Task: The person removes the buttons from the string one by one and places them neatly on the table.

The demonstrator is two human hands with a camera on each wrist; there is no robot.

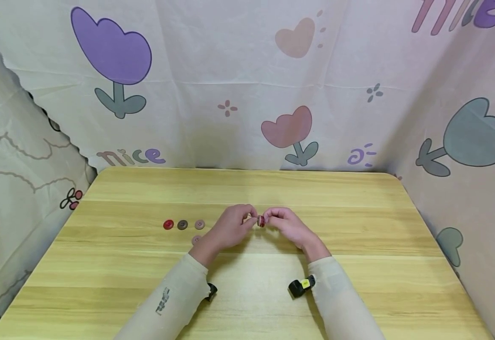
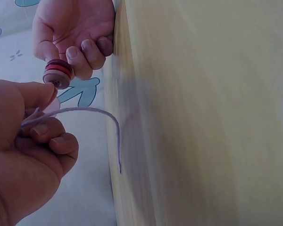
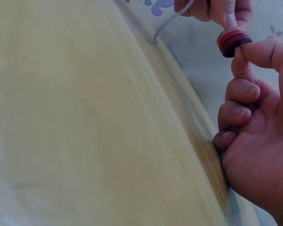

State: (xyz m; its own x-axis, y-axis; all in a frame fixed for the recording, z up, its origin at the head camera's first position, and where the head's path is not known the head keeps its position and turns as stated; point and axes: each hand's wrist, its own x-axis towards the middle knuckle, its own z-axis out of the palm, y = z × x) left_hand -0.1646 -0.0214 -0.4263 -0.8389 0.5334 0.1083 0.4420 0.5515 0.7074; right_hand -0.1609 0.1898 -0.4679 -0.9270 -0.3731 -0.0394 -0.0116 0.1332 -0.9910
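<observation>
A small stack of buttons point(image 1: 261, 221), pink, red and dark red, hangs between the two hands above the table. My left hand point(image 1: 233, 226) pinches a thin lavender cord point(image 2: 114, 123) close to the pink face of the stack; one length of it arcs away and dangles. From the other side, my right hand point(image 1: 289, 226) pinches at the dark red end of the stack with thumb and forefinger, the other fingers curled in. Whether cord lies between those right fingertips is hidden.
Left of the hands on the wooden table point(image 1: 103, 269) lie a red button point(image 1: 168, 225), a grey-brown button point(image 1: 182, 225) and a pinkish button point(image 1: 200, 225). Another pinkish button point(image 1: 196, 240) is partly covered by the left wrist. A patterned cloth point(image 1: 213, 56) hangs behind.
</observation>
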